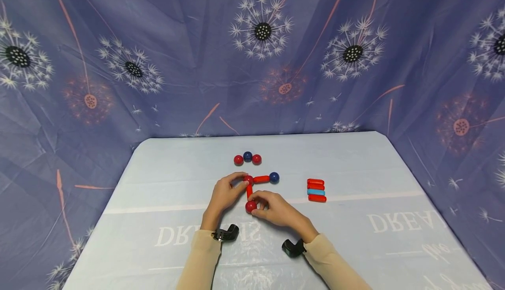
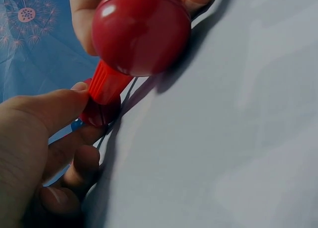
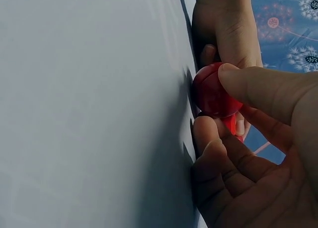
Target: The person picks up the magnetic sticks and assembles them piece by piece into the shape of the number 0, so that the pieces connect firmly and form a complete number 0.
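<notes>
On the table an L-shaped piece is joined from balls and rods. Its corner is a red ball (image 1: 248, 179), which my left hand (image 1: 225, 192) pinches between thumb and fingers. A red rod (image 1: 261, 179) runs right from that corner to a dark blue ball (image 1: 274, 177). Another red rod (image 2: 110, 83) runs toward me and ends in a nearer red ball (image 1: 250, 206). My right hand (image 1: 276, 209) pinches this nearer ball, with the thumb (image 3: 253, 86) on one side and fingers curled at the other. In the left wrist view the nearer ball (image 2: 141, 32) looms large in front.
Behind the joined piece, two red balls (image 1: 238, 160) flank a dark blue ball (image 1: 247, 156). To the right lies a stack of several rods, red ones (image 1: 317, 198) and one light blue (image 1: 316, 192). A patterned curtain (image 1: 189, 62) hangs behind the pale table (image 1: 138, 246).
</notes>
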Motion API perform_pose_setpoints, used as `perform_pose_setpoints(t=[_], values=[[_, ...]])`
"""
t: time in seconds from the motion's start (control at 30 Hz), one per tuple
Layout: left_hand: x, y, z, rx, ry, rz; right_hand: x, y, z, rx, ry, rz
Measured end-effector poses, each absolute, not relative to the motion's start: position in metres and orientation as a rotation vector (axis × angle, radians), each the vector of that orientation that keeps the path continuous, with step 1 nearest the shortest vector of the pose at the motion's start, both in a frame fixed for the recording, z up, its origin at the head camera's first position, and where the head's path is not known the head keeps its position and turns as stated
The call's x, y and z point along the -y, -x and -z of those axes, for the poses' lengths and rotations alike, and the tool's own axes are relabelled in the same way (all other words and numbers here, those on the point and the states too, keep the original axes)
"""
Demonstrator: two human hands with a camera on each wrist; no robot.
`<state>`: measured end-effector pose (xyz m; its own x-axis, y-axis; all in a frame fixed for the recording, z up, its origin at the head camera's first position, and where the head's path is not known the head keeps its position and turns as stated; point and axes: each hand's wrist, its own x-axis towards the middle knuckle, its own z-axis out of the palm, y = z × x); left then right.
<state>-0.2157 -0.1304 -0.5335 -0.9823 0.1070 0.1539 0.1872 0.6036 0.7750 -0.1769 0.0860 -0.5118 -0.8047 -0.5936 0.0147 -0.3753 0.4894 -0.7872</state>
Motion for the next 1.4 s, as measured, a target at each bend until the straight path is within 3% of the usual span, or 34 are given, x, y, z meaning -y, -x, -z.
perform_pose_setpoints(t=[0.6, 0.87, 1.13, 1.4], values=[[0.129, 0.216, 0.533, 2.719, 0.274, 1.374, -0.089, 0.177, 0.517, -2.468, 0.788, 1.268], [0.138, 0.207, 0.529, 2.613, 0.307, 1.756, -0.091, 0.178, 0.515, -2.443, 0.764, 1.303], [0.153, 0.192, 0.526, 2.6, 0.549, 1.982, -0.091, 0.18, 0.514, -2.465, 0.704, 1.327], [0.15, 0.186, 0.523, 2.781, 0.627, 1.782, -0.09, 0.183, 0.516, -2.433, 0.688, 1.399]])
